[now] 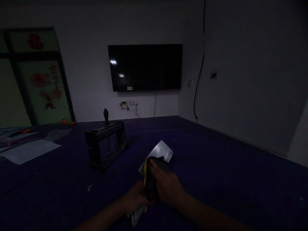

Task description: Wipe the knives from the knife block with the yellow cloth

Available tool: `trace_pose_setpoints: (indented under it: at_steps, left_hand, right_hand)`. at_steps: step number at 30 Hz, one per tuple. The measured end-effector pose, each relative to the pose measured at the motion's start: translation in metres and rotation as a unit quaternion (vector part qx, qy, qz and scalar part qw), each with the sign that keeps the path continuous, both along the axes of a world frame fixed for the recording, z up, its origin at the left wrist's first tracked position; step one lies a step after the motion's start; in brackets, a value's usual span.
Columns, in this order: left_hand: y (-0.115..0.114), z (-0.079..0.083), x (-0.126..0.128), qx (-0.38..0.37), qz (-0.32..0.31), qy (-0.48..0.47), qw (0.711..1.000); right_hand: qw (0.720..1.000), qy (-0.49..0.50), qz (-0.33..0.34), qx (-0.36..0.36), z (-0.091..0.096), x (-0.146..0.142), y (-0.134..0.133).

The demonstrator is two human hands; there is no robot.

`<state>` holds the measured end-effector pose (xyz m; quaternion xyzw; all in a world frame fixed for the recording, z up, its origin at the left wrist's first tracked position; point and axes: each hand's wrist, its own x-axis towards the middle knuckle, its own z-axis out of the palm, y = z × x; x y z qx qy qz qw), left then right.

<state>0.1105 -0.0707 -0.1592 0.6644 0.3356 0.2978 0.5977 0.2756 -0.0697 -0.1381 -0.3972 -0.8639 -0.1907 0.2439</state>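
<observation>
A black object with a yellow edge [150, 181] stands between my hands; its exact kind is too dark to make out. My left hand [136, 200] is closed round its lower end. Against its right side presses my right hand [167, 186], fingers together and reaching to the top. Behind and partly under it lies a shiny silver rectangular piece [161, 149], its near part hidden. A pale, crumpled-looking strip [137, 218] shows below my left hand; whether the hand holds it I cannot tell.
On the dark purple surface [216, 179], a black frame with an upright knob handle [104, 128] stands left of my hands. Papers [31, 150] and clear plastic [56, 134] lie farther left. White bits are scattered about. A television [146, 67] hangs on the far wall.
</observation>
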Motion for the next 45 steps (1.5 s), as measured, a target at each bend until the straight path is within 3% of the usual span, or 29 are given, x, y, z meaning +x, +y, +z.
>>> trace_pose_setpoints:
  at_steps: [4, 10, 18, 24, 33, 38, 45]
  left_hand:
    - [0.001, 0.001, -0.002, -0.001, 0.02, -0.001, 1.0]
    - [0.006, 0.002, -0.003, -0.011, 0.104, -0.032, 0.994]
    - [0.005, 0.005, -0.003, -0.041, 0.154, -0.028, 0.987]
    - [-0.001, 0.008, -0.002, -0.036, 0.085, -0.006, 0.996]
    - [-0.003, 0.018, 0.0, -0.02, -0.026, 0.089, 0.995]
    - [-0.007, 0.022, 0.002, 0.005, -0.028, 0.078, 0.997]
    - [-0.004, 0.012, 0.0, -0.006, 0.006, 0.042, 0.999]
  right_hand:
    - [0.999, 0.006, -0.024, -0.022, -0.002, 0.001, 0.0]
    - [0.996, 0.011, -0.066, -0.061, 0.0, 0.001, 0.001]
    - [0.994, 0.04, -0.066, -0.071, 0.002, 0.002, 0.001]
    - [0.994, 0.036, -0.072, -0.075, 0.002, 0.002, -0.001]
    - [0.995, 0.009, -0.103, -0.015, 0.004, 0.005, 0.005]
    - [0.993, -0.019, -0.112, -0.009, 0.007, 0.005, 0.004]
    - [0.992, 0.015, -0.115, -0.04, 0.007, 0.007, 0.007]
